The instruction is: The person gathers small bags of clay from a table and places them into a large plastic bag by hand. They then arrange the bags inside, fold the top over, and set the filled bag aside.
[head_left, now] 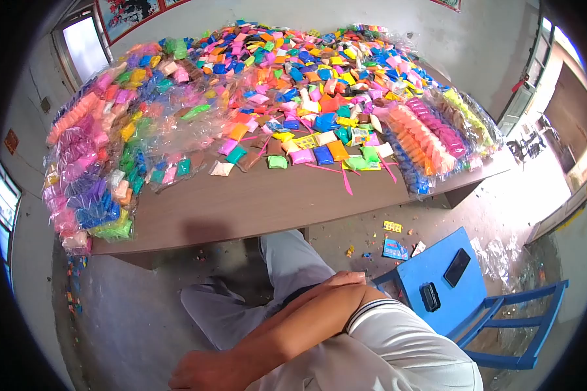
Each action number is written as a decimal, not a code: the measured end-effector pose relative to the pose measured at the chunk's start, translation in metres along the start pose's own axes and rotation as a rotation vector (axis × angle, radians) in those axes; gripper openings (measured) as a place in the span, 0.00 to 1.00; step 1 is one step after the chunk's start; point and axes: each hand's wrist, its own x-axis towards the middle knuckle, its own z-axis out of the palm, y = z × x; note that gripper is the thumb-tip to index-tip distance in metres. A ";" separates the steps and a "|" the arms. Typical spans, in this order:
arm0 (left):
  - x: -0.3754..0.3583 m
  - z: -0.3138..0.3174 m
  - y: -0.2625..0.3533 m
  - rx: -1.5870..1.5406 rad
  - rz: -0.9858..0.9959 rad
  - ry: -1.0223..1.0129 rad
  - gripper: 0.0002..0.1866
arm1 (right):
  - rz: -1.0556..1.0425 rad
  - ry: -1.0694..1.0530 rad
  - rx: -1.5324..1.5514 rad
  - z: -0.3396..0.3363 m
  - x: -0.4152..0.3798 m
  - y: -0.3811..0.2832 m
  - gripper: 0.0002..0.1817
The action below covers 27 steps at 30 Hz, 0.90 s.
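Observation:
Both my arms are folded across my lap, away from the table. My right forearm runs to the left, and my right hand (205, 370) lies at the bottom edge, near my left side; its fingers are hidden. My left hand (346, 279) is behind my right forearm, near the elbow, with its fingers mostly covered. I see nothing held in either hand. In front of me, a brown table (195, 212) bears a large heap of small coloured packets (323, 155). Thin pink plastic sticks (347, 181) lie among the nearest ones.
Clear bags of packed coloured packets stand at the table's left (88, 176) and right (421, 140). To my right, a blue chair (411, 274) holds a phone (457, 267) and a small black case (430, 297). Scraps and a blue packet (395, 249) litter the floor.

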 end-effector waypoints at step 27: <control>-0.158 -0.086 0.053 0.044 0.711 1.087 0.11 | 0.579 -0.053 -0.957 -0.245 -0.132 0.051 0.11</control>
